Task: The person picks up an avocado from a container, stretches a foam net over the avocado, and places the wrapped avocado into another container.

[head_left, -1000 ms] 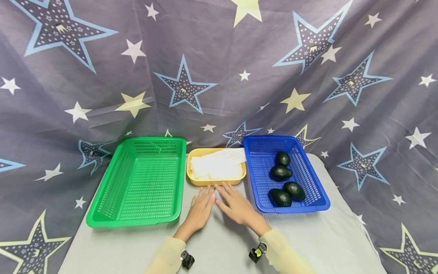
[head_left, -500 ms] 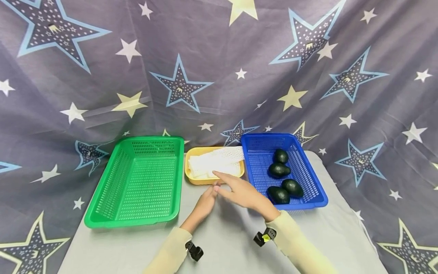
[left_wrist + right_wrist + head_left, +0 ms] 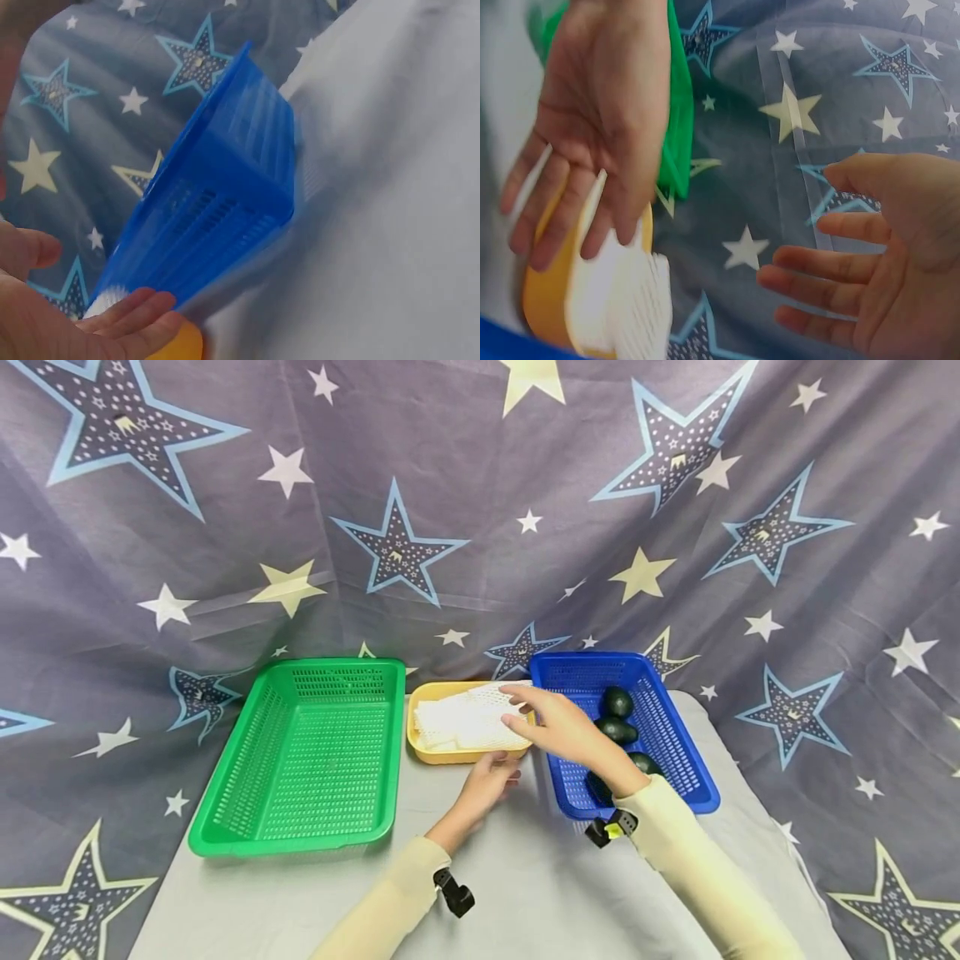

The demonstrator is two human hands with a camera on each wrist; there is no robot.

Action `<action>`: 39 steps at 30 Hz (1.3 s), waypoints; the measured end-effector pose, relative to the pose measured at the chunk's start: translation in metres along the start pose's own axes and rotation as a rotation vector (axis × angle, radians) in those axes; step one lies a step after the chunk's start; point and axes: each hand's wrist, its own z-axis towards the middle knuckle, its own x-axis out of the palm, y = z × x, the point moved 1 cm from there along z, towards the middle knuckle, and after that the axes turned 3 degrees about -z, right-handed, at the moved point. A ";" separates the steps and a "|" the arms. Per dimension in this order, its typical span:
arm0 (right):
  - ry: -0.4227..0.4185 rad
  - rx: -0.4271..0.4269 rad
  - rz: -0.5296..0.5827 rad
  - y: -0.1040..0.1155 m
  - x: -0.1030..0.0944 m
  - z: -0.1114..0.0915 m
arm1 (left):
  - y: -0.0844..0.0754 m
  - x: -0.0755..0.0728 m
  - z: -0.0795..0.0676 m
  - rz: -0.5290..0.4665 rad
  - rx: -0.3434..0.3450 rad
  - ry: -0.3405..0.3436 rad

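Note:
My right hand (image 3: 558,722) hovers over the right end of a yellow tray (image 3: 450,758) and the near-left wall of a blue basket (image 3: 693,760). Its fingers are loosely bent with nothing between them. White foam net sleeves (image 3: 465,718) lie piled in the tray. Just in front of the tray is my left hand (image 3: 483,783), its fingers relaxed and holding nothing. In the right wrist view, my left hand (image 3: 604,127) and right hand (image 3: 900,255) both show bare palms. Several dark green avocados (image 3: 618,702) sit in the blue basket, some partly hidden by my right forearm.
A green basket (image 3: 393,760) with nothing in it stands on the left of the table. The pale cloth (image 3: 525,893) covers the tabletop. Behind everything hangs a grey star-patterned curtain (image 3: 480,585).
Both hands have moved rightward from their meeting point before the tray. The right hand has risen over the tray's right end, and the left hand has slid along the tray's front.

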 end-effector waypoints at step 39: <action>0.219 0.180 -0.313 -0.170 -0.045 0.007 | -0.012 0.057 0.030 0.043 -0.070 -0.060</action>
